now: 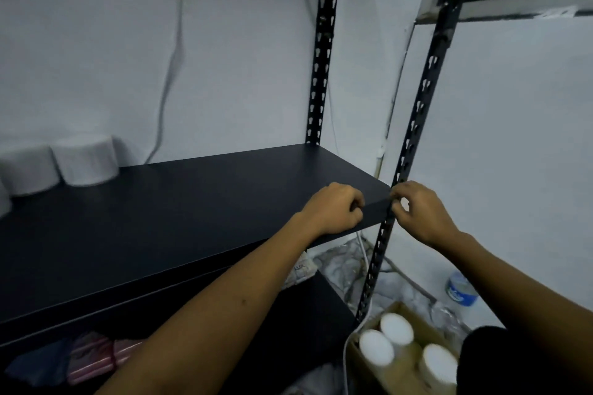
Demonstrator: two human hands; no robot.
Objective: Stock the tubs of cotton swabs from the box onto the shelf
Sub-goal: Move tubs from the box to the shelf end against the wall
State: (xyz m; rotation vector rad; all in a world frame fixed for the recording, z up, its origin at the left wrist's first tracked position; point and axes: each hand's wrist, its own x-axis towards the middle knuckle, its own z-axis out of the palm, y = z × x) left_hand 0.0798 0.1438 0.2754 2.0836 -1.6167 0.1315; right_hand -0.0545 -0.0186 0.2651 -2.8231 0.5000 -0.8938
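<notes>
Tubs of cotton swabs (394, 346) sit in the cardboard box (401, 372), well below the right hand (420, 212), which pinches the slotted upright (390, 212); the left hand (333, 208), fingers curled, rests on the shelf (192, 202).

We're in dim, flat, bluish light here — no clear source, no glare. The black shelf (192, 202) swallows detail, and the space beneath it goes almost fully dark. The white tubs (57, 163) at far left smear with blur, and the uprights (417, 125) bow at the wide-angle edges (soft and grainy throughout).
</notes>
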